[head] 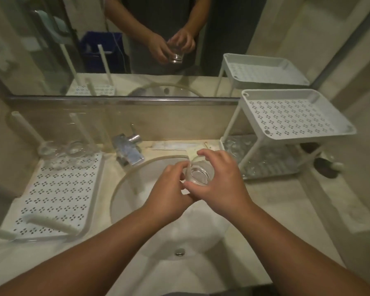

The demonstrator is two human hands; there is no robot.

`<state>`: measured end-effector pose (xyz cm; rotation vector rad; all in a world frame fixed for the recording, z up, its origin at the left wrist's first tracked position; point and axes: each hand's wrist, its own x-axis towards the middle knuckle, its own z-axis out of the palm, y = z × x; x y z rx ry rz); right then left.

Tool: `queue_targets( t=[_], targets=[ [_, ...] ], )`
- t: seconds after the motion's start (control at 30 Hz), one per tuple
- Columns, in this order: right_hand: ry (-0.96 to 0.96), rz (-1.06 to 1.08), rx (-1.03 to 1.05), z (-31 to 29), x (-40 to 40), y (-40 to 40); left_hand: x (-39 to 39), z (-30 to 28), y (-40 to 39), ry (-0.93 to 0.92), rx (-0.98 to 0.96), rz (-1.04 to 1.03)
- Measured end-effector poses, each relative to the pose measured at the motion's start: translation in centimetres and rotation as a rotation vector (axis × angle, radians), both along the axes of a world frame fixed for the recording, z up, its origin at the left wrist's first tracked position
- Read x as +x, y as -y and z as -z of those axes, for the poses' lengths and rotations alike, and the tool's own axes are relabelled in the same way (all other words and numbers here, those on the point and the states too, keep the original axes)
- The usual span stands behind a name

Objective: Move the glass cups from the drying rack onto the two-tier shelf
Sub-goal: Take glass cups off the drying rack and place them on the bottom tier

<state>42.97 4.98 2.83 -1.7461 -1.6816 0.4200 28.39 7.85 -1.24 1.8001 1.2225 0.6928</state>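
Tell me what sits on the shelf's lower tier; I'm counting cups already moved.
On the white two-tier shelf's lower tier stand several clear glass cups. The perforated top tray covers part of that tier, so an exact count isn't possible.

Beige counter (286, 201), drying rack (58, 193), two-tier shelf (295, 116)

No readable text or labels.
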Motion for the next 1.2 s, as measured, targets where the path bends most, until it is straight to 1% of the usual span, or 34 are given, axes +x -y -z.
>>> queue_targets(
  t=[0.1, 0.33, 0.57, 0.73, 0.83, 1.0, 1.13, 1.2],
  targets=[
    [0.018, 0.037, -0.024, 1.0, 3.4, 0.9, 3.2, 0.6, 0.5, -0.011, -0.033, 0.023],
    [0.041, 0.14, -0.094, 3.0, 11.3, 2.0, 10.0, 1.9, 1.0, -0.005, -0.197, 0.043],
    [0.054, 0.193, -0.111, 5.2, 17.9, 2.0, 16.4, 2.5, 0.9, 0.034, -0.385, 0.088],
    [0.085, 0.218, -0.114, 7.0, 21.9, 1.6, 20.5, 3.1, 0.3, -0.01, -0.469, 0.119],
    [0.102, 0.236, -0.11, 7.9, 23.7, 1.1, 22.9, 3.2, 0.1, -0.061, -0.453, 0.134],
    [0.134, 0.28, -0.097, 8.8, 26.1, -0.1, 26.1, 3.3, -0.9, -0.087, -0.42, 0.116],
    [0.15, 0.271, -0.096, 9.5, 27.9, -1.2, 27.7, 3.6, -1.5, -0.088, -0.407, 0.106],
    [0.146, 0.256, -0.098, 10.0, 28.5, -1.8, 28.2, 3.7, -1.9, -0.107, -0.37, 0.093]
  ],
)
